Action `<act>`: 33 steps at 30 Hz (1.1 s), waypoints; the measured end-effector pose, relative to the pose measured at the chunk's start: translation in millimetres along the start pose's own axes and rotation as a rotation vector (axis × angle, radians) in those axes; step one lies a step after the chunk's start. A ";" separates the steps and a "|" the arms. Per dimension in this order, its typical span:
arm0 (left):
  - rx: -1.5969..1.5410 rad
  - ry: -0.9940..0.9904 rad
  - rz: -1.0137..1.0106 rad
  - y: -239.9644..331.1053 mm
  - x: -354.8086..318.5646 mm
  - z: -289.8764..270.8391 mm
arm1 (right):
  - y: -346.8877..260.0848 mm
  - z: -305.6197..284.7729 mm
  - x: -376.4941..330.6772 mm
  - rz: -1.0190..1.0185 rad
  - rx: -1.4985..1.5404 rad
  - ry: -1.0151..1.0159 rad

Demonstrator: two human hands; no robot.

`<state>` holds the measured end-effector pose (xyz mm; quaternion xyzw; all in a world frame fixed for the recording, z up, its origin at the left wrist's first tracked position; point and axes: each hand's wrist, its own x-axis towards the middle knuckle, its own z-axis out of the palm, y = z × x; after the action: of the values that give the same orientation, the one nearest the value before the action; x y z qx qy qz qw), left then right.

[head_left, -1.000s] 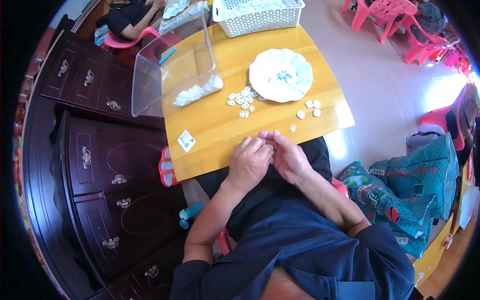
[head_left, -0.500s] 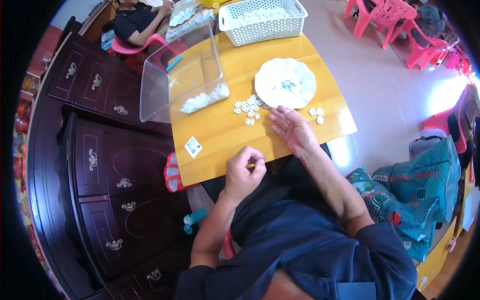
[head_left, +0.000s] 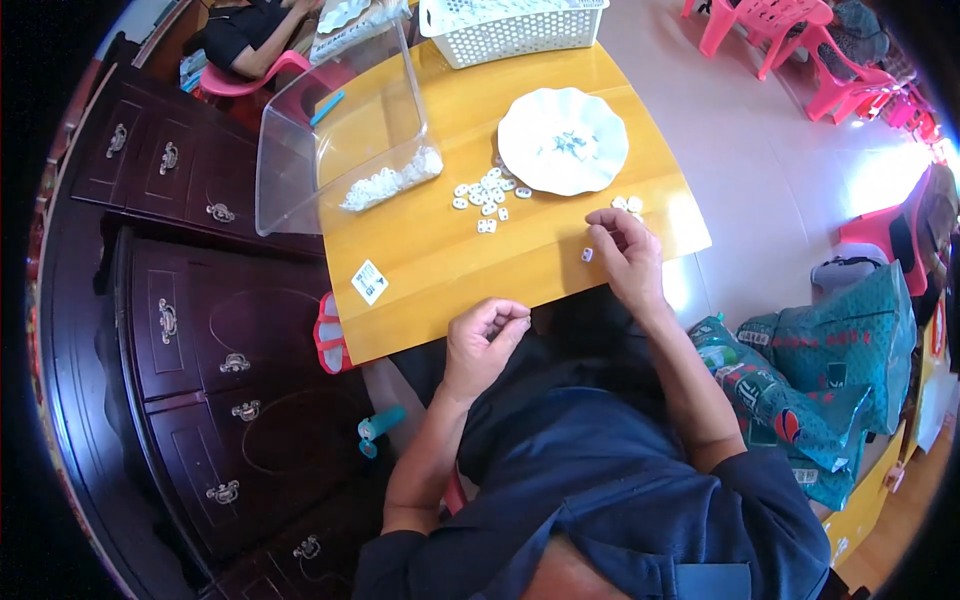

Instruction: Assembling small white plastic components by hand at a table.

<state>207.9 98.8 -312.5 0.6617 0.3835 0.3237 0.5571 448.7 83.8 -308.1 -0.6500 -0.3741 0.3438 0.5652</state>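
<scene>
My left hand (head_left: 482, 347) is held at the near table edge, thumb and fingers pressed together; what they pinch, if anything, is too small to name. Over the right part of the table, my right hand (head_left: 632, 262) has its fingers curved, with a gap between thumb and forefinger. Just left of that thumb is a small white two-holed piece (head_left: 587, 255). A few similar white pieces (head_left: 628, 204) lie beyond the right fingers. Left of the plate, several white two-holed pieces (head_left: 490, 192) are loosely grouped. The white scalloped plate (head_left: 530, 125) holds small bluish-white bits.
A clear plastic bin (head_left: 270, 190) with white pieces in one corner stands at the left. At the back is a white perforated basket (head_left: 520, 45). A dark drawer cabinet (head_left: 190, 300) flanks the table; green bags (head_left: 820, 340) stand at right. A person sits at far left.
My right hand has moved right and turned from palm up to curled fingers. A small white piece now shows beside its thumb. My left hand stays pinched; the whole view has shifted slightly.
</scene>
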 end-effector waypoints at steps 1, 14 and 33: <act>-0.057 0.005 -0.012 -2.9 -0.7 0.9 | -2.2 -6.7 -2.4 -0.143 -0.334 0.055; -0.172 -0.042 -0.070 -9.2 -0.1 1.4 | 19.5 -4.4 -9.6 -0.406 -0.808 -0.008; -0.412 0.070 -0.182 2.3 24.2 21.0 | 31.9 18.3 -36.4 0.065 0.296 -0.240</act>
<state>238.2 109.3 -313.8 0.4850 0.3862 0.3664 0.6937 418.2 58.1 -341.1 -0.5256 -0.3630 0.4882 0.5947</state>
